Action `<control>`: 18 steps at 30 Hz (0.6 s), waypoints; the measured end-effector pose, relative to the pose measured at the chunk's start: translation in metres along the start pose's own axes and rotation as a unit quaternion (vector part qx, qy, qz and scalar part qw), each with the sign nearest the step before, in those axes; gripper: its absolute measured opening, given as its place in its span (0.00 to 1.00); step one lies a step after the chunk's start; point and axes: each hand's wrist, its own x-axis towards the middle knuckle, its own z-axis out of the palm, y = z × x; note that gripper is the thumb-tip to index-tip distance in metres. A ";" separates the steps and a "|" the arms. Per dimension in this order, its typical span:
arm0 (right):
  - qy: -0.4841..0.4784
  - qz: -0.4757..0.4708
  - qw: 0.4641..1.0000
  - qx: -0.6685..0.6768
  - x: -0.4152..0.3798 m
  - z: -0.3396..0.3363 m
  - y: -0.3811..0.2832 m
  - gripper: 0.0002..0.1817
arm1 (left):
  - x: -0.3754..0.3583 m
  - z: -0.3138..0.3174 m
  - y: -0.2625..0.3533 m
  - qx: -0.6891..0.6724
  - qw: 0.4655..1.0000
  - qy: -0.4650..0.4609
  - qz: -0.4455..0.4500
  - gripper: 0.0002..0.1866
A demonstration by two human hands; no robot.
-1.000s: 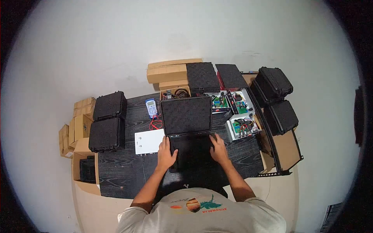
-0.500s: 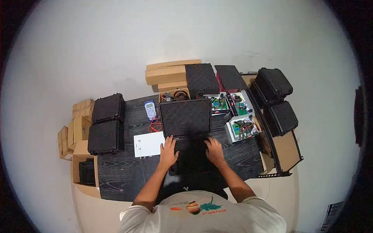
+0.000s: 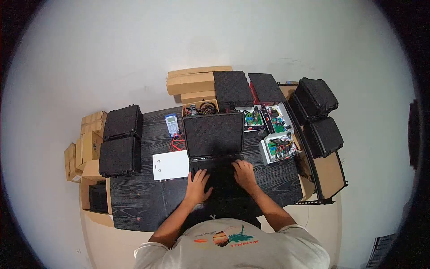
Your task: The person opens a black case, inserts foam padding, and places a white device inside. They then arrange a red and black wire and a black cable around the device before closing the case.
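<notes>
A black hard case [image 3: 219, 181] lies open on the table in front of me, its foam-lined lid [image 3: 213, 136] raised at the back. My left hand [image 3: 197, 186] rests over the left side of the case's base, open with its fingers apart. Over the right side is my right hand [image 3: 245, 175], also open, its fingertips bent slightly down at the dark inside. I make out nothing held in either hand. The case's dark interior hides its details. Left of it lies a white panel-like box [image 3: 170, 165] with small fittings on top.
A blue-and-white multimeter [image 3: 171, 124] with red leads [image 3: 177, 142] lies behind the white box. Closed black cases are stacked at left [image 3: 120, 154] and right [image 3: 323, 136]. White enclosures with circuit boards [image 3: 280, 148] stand at right. Cardboard boxes [image 3: 192, 85] and foam sheets [image 3: 231, 88] are behind.
My left hand has moved slightly right and toward me, from the case's back left edge to over its base. My right hand has shifted slightly left. The view has shifted a little.
</notes>
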 end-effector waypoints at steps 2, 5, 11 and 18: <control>-0.001 0.032 0.999 -0.011 0.002 0.000 -0.004 0.23 | 0.014 -0.001 -0.004 0.032 0.999 0.019 -0.017 0.34; -0.019 0.047 0.999 0.004 0.005 -0.004 -0.005 0.21 | 0.033 -0.001 -0.007 0.084 0.995 0.045 -0.027 0.30; -0.023 0.032 0.999 0.037 0.009 -0.018 -0.005 0.17 | 0.047 -0.001 -0.015 0.119 0.990 0.068 0.006 0.17; -0.039 0.023 0.999 0.012 0.009 0.001 0.006 0.19 | 0.051 0.005 -0.019 0.139 0.989 0.040 -0.006 0.11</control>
